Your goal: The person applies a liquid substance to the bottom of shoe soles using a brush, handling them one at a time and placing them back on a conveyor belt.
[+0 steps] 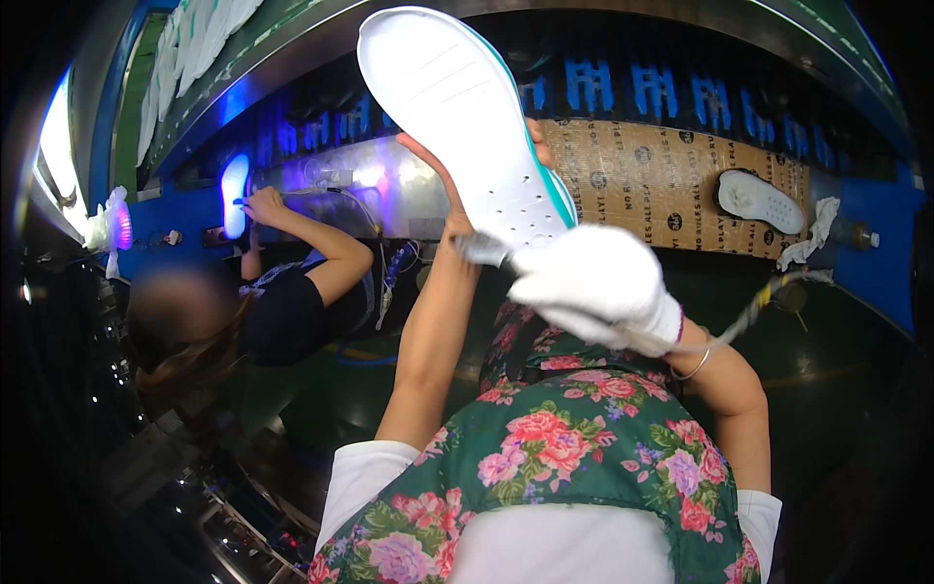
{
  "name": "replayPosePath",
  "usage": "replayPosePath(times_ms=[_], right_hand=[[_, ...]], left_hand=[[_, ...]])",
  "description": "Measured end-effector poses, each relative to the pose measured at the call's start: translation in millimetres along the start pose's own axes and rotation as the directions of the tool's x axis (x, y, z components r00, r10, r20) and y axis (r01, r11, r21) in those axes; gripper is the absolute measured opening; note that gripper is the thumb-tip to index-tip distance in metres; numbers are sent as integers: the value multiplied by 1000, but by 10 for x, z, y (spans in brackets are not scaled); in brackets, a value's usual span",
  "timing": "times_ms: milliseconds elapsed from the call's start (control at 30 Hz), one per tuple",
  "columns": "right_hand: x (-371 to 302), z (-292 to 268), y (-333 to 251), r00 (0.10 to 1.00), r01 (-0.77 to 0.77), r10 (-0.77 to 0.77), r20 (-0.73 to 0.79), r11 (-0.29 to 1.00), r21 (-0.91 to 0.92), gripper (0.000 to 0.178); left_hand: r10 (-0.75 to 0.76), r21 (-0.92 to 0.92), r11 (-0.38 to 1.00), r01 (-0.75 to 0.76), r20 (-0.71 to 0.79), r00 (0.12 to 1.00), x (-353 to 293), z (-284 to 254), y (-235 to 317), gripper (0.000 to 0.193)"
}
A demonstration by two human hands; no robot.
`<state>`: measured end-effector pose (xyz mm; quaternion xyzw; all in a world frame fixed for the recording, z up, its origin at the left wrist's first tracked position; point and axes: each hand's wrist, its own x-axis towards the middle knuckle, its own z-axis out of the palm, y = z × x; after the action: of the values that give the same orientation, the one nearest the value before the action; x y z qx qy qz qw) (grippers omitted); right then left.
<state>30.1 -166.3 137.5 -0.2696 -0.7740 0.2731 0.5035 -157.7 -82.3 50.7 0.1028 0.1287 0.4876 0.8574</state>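
Note:
A large white shoe sole (457,107) with a teal edge is held up in front of me. It has curved grooves toward the far end and small holes toward the near end. My left hand (455,206) grips it from beneath, with fingertips showing past its right edge. My right hand (593,282), in a white glove, is closed beside the sole's near end. From its fingers a blurred tool with a grey tip (482,249) points left, across my left wrist; its kind cannot be made out.
Another white sole (761,201) with a dark rim lies on printed cardboard (662,180). A crumpled white cloth (812,234) and a bottle (861,237) are at the right. A cord (754,307) runs beside my right wrist. At left, a co-worker (302,292) holds a blue-lit sole (234,195). Blue fixtures (654,92) line the back.

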Motion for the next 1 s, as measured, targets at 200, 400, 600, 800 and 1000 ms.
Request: replayPosePath(times_ms=[200, 400, 600, 800, 1000], right_hand=[[-78, -23, 0, 906, -408, 361, 222, 885, 224, 21], [-12, -43, 79, 997, -78, 78, -3, 991, -112, 29], [-34, -3, -65, 982, -129, 103, 160, 979, 160, 29], [-43, -1, 2, 951, -261, 258, 168, 965, -4, 32], [97, -21, -57, 961, -230, 198, 191, 959, 167, 27]], left_hand=[[-51, 113, 992, 53, -22, 998, 111, 66, 125, 132], [-119, 121, 988, 96, 199, 973, 282, 198, 188, 136], [-230, 180, 966, 186, 265, 936, 502, 89, 254, 135], [-341, 466, 836, 290, 26, 940, 601, 54, 285, 107], [-383, 720, 606, 337, -107, 917, 622, 283, 348, 97]])
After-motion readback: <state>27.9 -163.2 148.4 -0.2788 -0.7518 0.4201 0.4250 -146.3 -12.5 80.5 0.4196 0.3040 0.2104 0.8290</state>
